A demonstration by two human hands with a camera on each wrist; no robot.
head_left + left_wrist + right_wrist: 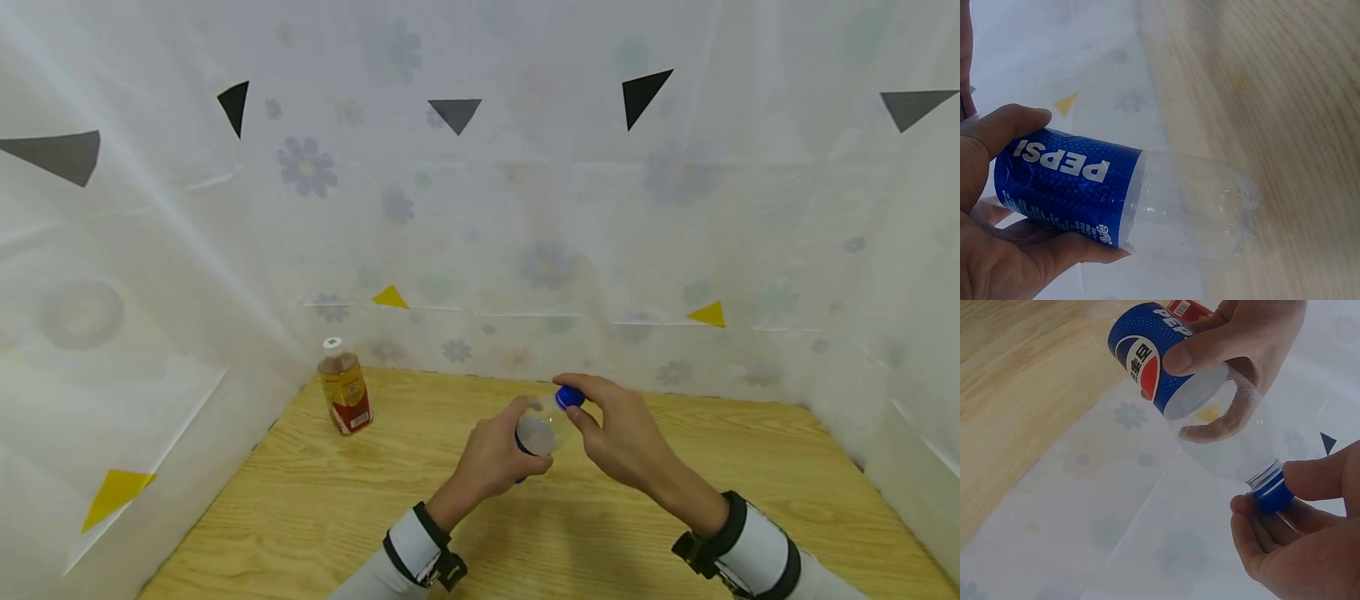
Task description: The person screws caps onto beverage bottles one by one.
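A clear plastic Pepsi bottle (1072, 181) with a blue label is held tilted above the table, and no drink shows in it. My left hand (495, 454) grips it round the labelled middle, thumb on one side and fingers on the other. At the neck, my right hand (626, 433) pinches the blue bottle cap (1272, 490) between thumb and fingers. The cap sits on the bottle's mouth; whether it is screwed tight I cannot tell. In the left wrist view the bottle's clear base points away from the hand.
A bottle of amber liquid (346, 387) with a white cap and a red-and-yellow label stands at the table's back left. The wooden table (300, 508) is enclosed by pale flowered sheeting (525, 208) with black and yellow triangles on it.
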